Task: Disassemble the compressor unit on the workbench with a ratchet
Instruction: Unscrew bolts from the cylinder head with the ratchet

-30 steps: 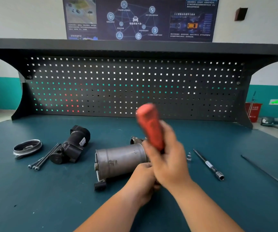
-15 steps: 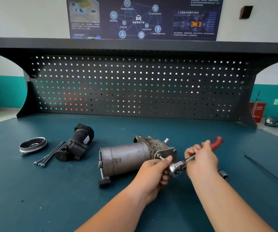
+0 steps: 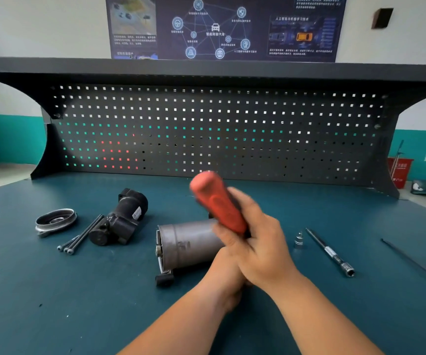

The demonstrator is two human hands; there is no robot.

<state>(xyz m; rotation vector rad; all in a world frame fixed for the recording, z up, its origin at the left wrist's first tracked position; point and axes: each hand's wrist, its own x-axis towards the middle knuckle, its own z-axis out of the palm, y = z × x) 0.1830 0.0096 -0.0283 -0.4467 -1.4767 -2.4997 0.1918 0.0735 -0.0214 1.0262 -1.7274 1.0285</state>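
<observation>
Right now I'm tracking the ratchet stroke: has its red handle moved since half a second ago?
Yes. The red handle swung up and left: it pointed rightward beyond the compressor's grey cylinder; now it stands over the cylinder's right end.

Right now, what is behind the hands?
The grey compressor cylinder runs behind them, lying on the workbench. The right hand grips the red ratchet handle; the left hand sits under it. The cylinder's right end and the ratchet head are covered.

Teal workbench (image 3: 53,303): compressor unit (image 3: 188,244) on its side at centre. At 9-10 o'clock: black housing (image 3: 119,221), three long bolts (image 3: 81,235), metal ring cover (image 3: 55,220). At 3 o'clock: small socket (image 3: 299,240), extension bar (image 3: 329,252), thin rod (image 3: 411,262).
</observation>
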